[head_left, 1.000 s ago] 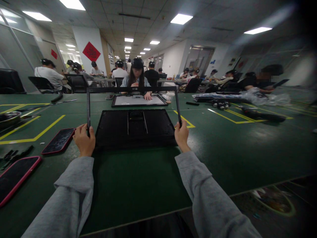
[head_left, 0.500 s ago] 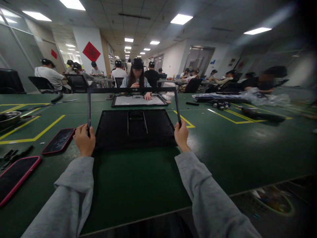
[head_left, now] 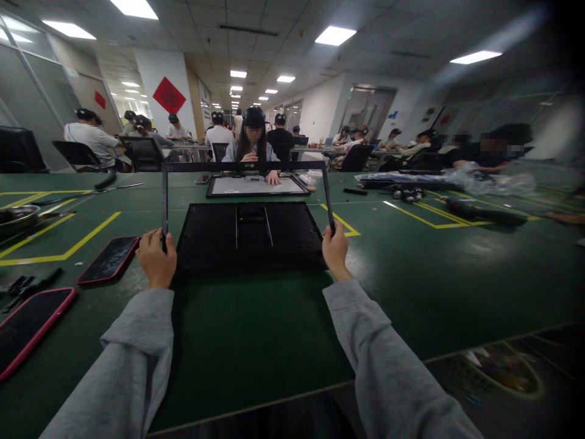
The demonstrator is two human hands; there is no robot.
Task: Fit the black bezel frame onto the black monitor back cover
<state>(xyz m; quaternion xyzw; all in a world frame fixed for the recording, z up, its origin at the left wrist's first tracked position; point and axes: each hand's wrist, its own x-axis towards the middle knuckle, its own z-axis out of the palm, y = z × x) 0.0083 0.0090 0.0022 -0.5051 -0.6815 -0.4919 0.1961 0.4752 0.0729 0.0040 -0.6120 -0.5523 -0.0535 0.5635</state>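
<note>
A thin black monitor bezel frame (head_left: 242, 166) stands tilted up above a black monitor back panel (head_left: 249, 235) that lies flat on the green table (head_left: 256, 329). My left hand (head_left: 156, 258) is closed round the frame's left side bar near its lower end. My right hand (head_left: 335, 250) is closed round the right side bar near its lower end. Both arms wear grey sleeves. The frame's top bar reaches the height of the person sitting opposite.
Two phones with red cases (head_left: 108, 260) (head_left: 27, 326) lie at the left, beside small black parts (head_left: 25, 285) and a metal bowl (head_left: 16, 216). A person opposite (head_left: 253, 143) touches a flat screen panel (head_left: 256, 185). Yellow tape lines, black parts and plastic wrap (head_left: 484, 181) lie at the right.
The frame's top bar has tipped very slightly. My hands keep the same grip and place.
</note>
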